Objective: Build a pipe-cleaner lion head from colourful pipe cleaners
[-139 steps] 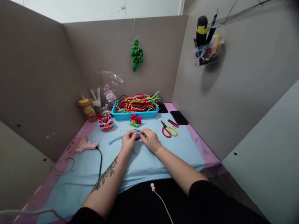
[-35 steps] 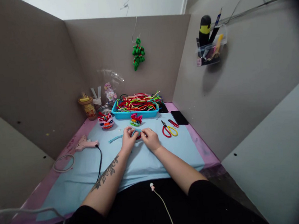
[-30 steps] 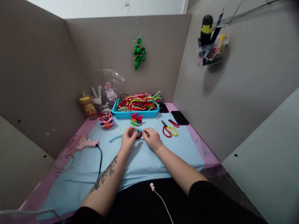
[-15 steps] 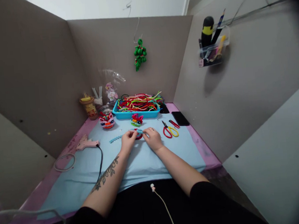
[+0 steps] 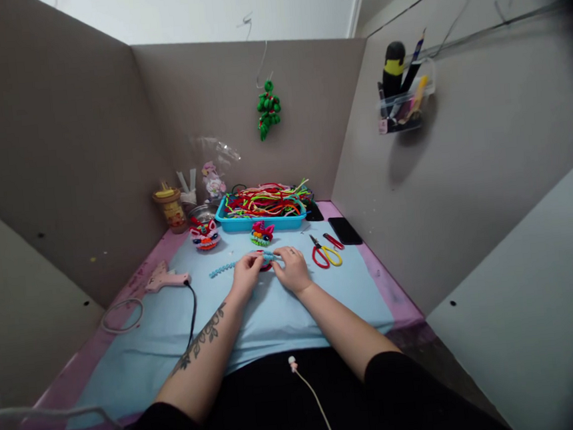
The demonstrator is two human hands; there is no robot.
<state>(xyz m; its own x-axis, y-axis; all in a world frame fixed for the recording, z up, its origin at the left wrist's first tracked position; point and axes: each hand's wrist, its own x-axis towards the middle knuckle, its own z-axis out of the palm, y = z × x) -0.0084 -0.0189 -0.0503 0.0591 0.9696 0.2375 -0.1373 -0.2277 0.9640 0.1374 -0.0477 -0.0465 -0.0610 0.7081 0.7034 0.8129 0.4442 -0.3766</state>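
My left hand (image 5: 247,273) is closed with a pinch on a light blue braided cord (image 5: 222,269), whose loose end trails left over the cloth. Facing it, my right hand (image 5: 292,268) has its fingers bent at the other end of the blue piece, which bunches up between both hands. Beneath this, a small red piece (image 5: 265,266) shows in part; my fingers cover most of it. Just beyond my hands sits a small red and green knotted lion head (image 5: 262,233). A pink and orange knotted lion head (image 5: 205,235) stands further left.
A blue tray (image 5: 262,223) of colourful cords stands at the back. Scissors (image 5: 326,253) with red and yellow handles, a red cutter (image 5: 333,241) and a black phone (image 5: 345,230) lie right. A pink glue gun (image 5: 166,278) with its cable lies left. Partition walls enclose the table.
My right fingers have shifted slightly on the blue piece, and more of it shows between my hands. The whole view has tilted a little; the other things lie as before.
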